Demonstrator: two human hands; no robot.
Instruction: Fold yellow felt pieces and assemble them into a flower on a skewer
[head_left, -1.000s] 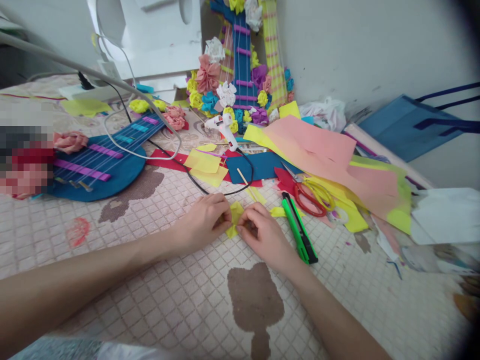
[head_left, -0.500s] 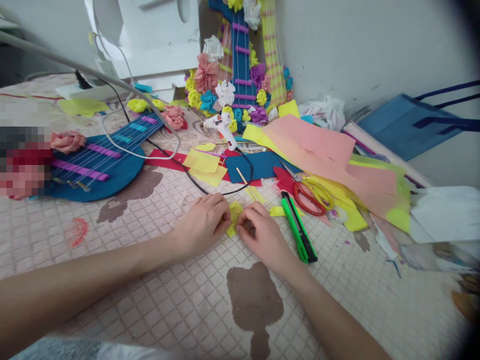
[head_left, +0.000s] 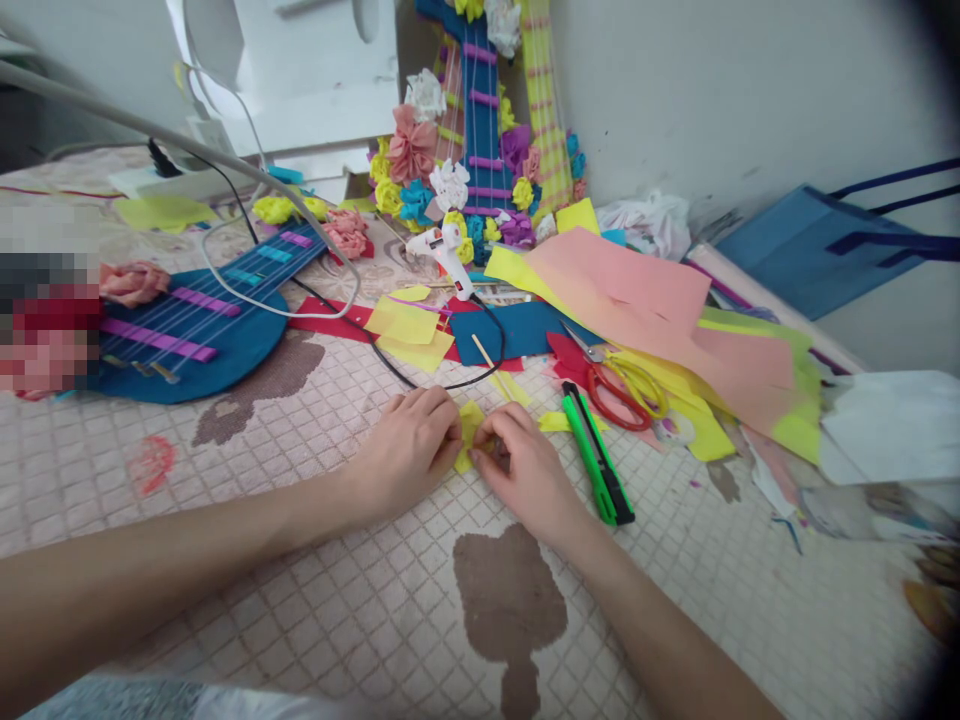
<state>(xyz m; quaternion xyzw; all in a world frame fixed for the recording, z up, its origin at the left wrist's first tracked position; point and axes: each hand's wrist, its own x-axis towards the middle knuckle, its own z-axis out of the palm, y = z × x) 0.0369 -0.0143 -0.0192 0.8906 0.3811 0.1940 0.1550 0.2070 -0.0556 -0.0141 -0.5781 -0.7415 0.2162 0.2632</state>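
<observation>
A small piece of yellow crepe paper (head_left: 469, 432) lies between my two hands, low over the patterned tablecloth (head_left: 322, 600). My left hand (head_left: 412, 440) pinches its left side, thumb against curled fingers. On the right side, my right hand (head_left: 521, 460) grips the paper between thumb and fingertips. The fingers cover both edges of the piece, so its full shape is hidden. Just right of my right hand lies a green box cutter (head_left: 598, 455). Red-and-yellow-handled scissors (head_left: 619, 390) rest beyond it, near a thin wooden stick (head_left: 484, 352).
A white glue gun (head_left: 450, 260) with a black cord stands behind my hands. Blue felt (head_left: 517, 332) and pink paper (head_left: 622, 280) sheets lie at the back right. A blue paper guitar (head_left: 217, 330) lies left; flower-covered guitars (head_left: 480, 120) lean at the back.
Almost nothing differs. Both hands keep their pinch on the yellow crepe paper, with only a very slight shift of the fingers.
</observation>
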